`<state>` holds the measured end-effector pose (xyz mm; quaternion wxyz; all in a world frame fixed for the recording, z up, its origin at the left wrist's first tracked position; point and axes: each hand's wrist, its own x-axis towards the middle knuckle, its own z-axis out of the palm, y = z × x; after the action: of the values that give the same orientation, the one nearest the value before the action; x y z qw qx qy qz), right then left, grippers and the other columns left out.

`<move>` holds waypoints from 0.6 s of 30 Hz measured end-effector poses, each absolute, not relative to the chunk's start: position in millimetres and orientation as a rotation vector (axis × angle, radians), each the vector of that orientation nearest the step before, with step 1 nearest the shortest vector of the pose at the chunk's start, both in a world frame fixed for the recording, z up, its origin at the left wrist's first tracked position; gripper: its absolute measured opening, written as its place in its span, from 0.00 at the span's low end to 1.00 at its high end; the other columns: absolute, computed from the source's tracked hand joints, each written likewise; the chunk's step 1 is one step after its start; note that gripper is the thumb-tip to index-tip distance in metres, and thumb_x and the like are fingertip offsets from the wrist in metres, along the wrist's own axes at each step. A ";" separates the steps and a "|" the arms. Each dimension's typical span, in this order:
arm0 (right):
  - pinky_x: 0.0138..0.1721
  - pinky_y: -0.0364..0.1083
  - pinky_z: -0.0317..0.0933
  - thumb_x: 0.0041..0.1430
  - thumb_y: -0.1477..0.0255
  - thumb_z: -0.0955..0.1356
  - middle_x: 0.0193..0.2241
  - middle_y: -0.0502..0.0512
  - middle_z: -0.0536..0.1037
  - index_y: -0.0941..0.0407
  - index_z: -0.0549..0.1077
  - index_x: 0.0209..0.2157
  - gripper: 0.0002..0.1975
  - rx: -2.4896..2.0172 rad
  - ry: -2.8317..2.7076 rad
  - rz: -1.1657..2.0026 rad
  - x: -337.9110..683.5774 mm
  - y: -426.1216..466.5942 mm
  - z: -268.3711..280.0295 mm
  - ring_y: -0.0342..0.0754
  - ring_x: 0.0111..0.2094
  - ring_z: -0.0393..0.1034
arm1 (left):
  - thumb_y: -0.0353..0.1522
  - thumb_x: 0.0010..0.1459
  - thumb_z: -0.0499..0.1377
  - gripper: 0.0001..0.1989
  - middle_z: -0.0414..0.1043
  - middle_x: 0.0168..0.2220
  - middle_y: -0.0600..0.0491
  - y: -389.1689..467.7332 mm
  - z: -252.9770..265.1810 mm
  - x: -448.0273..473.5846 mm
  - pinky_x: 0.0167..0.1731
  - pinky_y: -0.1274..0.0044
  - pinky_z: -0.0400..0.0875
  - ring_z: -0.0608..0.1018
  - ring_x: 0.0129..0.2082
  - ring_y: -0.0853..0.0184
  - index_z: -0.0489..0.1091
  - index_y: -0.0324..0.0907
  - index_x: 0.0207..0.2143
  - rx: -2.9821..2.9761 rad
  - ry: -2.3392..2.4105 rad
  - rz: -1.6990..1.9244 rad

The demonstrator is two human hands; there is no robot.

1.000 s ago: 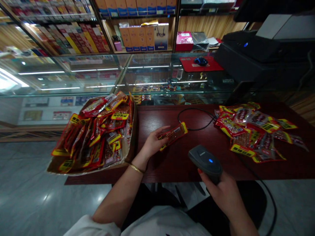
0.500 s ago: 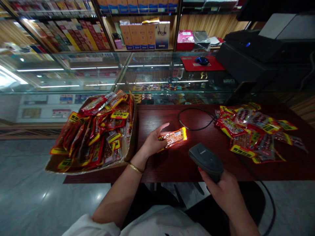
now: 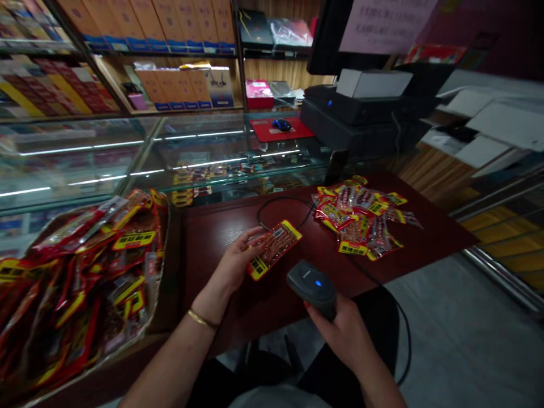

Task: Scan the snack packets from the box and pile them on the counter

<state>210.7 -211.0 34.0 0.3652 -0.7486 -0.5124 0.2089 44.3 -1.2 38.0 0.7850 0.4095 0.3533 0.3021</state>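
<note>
My left hand (image 3: 232,263) grips a red and yellow snack packet (image 3: 275,249) by its left end, holding it tilted above the dark red table (image 3: 204,232). The packet has a clear window with brown strips inside and a small white label. In my right hand (image 3: 340,328) is a dark grey barcode scanner (image 3: 312,286), a blue light lit on its top and its head turned toward the packet. A heap of similar packets (image 3: 361,212) lies on the table to the right. On the left stands a cardboard box (image 3: 164,283) filled with more packets (image 3: 102,255).
A black cable (image 3: 267,204) loops over the table behind the held packet. Beyond are a glass display counter (image 3: 191,178), a mouse (image 3: 281,124) on a red mat (image 3: 263,133), a black machine (image 3: 352,122) and shelves of boxes (image 3: 178,88).
The view has swung to the right. The bright scanner light on the packet is gone, and a blue light now shows on the scanner. The packet has been tilted up more and shows more of its front.
</note>
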 end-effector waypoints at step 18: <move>0.48 0.53 0.70 0.57 0.63 0.70 0.43 0.62 0.85 0.58 0.81 0.44 0.17 -1.912 -0.932 0.785 236.2 -238.5 30.1 0.62 0.45 0.80 | 0.56 0.45 0.69 0.55 0.28 0.77 0.47 9.3 52.3 311.8 0.61 0.34 0.33 0.33 0.73 0.32 0.50 0.59 0.72 2.697 0.458 0.116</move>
<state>236.2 -238.5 30.1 0.4235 -0.7640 -0.3723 0.3137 311.8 9.3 52.3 0.2005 0.9650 0.1638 0.0414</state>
